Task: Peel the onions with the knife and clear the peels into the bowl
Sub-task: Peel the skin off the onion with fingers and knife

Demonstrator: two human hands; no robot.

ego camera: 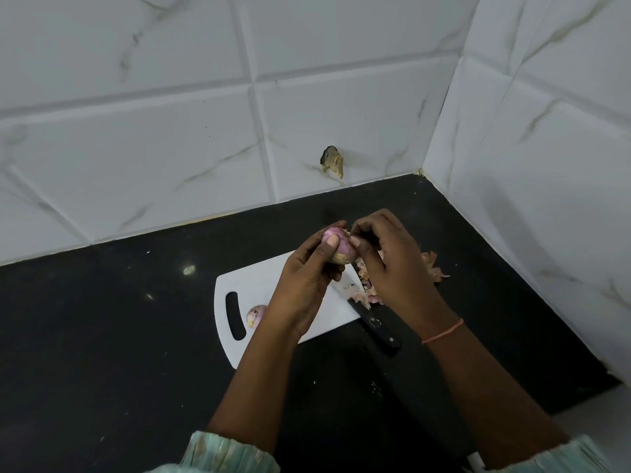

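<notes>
While left hand (309, 278) grips onion (336, 247) | right hand (386, 264) fingers pinch its peel

You work on a dark, glossy stone-like counter (102, 336) backed by smooth white marble-look tiles (136, 148). Your cutting board (266, 285) looks like matt white plastic; the knife (374, 324) has a black riveted handle. The peels (433, 268) are thin, papery; your sleeve (225, 455) is crinkled cloth.
</notes>
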